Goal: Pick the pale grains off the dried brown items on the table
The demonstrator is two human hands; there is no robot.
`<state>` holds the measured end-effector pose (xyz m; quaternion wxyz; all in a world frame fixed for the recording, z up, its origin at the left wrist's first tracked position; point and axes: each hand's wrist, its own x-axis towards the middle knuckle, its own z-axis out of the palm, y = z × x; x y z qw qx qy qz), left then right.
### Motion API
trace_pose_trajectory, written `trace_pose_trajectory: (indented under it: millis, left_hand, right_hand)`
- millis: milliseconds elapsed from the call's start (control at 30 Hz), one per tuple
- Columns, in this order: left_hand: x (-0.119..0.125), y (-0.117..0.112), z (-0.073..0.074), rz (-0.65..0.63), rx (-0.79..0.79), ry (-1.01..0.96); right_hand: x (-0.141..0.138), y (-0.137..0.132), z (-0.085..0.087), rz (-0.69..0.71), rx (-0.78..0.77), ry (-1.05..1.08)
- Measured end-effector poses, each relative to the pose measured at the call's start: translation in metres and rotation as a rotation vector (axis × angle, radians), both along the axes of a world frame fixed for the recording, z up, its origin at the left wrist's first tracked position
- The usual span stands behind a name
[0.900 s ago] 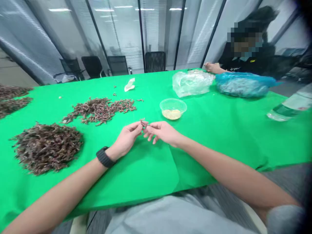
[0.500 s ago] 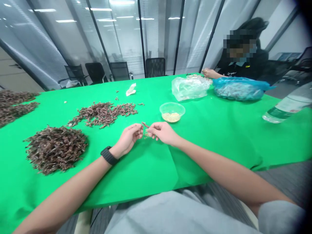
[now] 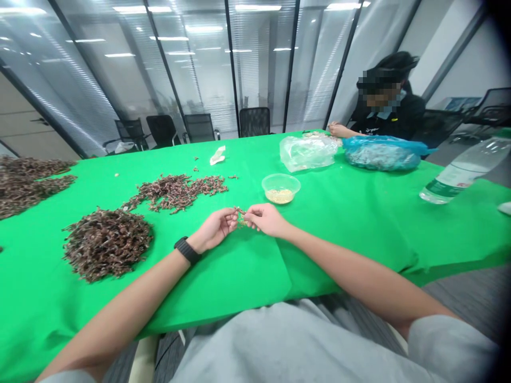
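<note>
Between the fingertips of both hands is a small dried brown twig-like piece (image 3: 240,210). My left hand (image 3: 216,230), with a black band on its wrist, is closed in a pinch at the piece's left end. From the other side, my right hand (image 3: 266,219) pinches it with thumb and forefinger. Pale yellowish bits (image 3: 241,221) lie on the green cloth (image 3: 239,282) just beneath the fingers. Beyond the right hand stands a clear plastic bowl (image 3: 281,181) with pale grains (image 3: 279,197) in its bottom.
Brown dried pieces form a round heap (image 3: 107,243) at left, a looser spread (image 3: 175,192) behind it, and more piles (image 3: 32,181) at far left. A crumpled paper scrap (image 3: 217,155), clear bag (image 3: 307,153), blue bag (image 3: 385,152) and bottle (image 3: 459,173) lie beyond. Another person (image 3: 387,111) sits far right.
The view has shifted slightly, so the table things appear moved. My hands keep pinching the brown piece, which now shows less between the fingers.
</note>
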<state>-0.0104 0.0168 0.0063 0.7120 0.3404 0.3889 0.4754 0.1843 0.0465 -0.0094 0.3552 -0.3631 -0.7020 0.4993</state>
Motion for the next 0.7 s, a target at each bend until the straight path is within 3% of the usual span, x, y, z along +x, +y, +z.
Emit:
trace_pose_trajectory:
  millis: [133, 200, 367, 500, 700]
  left_hand:
    - [0.001, 0.002, -0.004, 0.023, 0.082, 0.053]
    - [0.002, 0.003, -0.007, 0.061, 0.207, 0.161]
    - [0.003, 0.002, -0.012, 0.198, 0.697, 0.745]
    - [0.003, 0.000, -0.012, 0.279, 0.980, 1.046]
    - [0.001, -0.003, -0.003, 0.154, 1.109, 1.092]
  right_hand:
    - [0.000, -0.001, 0.001, -0.004, -0.034, 0.003]
    - [0.000, -0.001, 0.002, 0.017, -0.075, 0.025]
    - [0.003, -0.003, 0.008, 0.080, -0.286, 0.121]
    - [0.006, -0.004, 0.012, 0.094, -0.414, 0.183]
    - [0.009, -0.002, 0.016, 0.075, -0.611, 0.258]
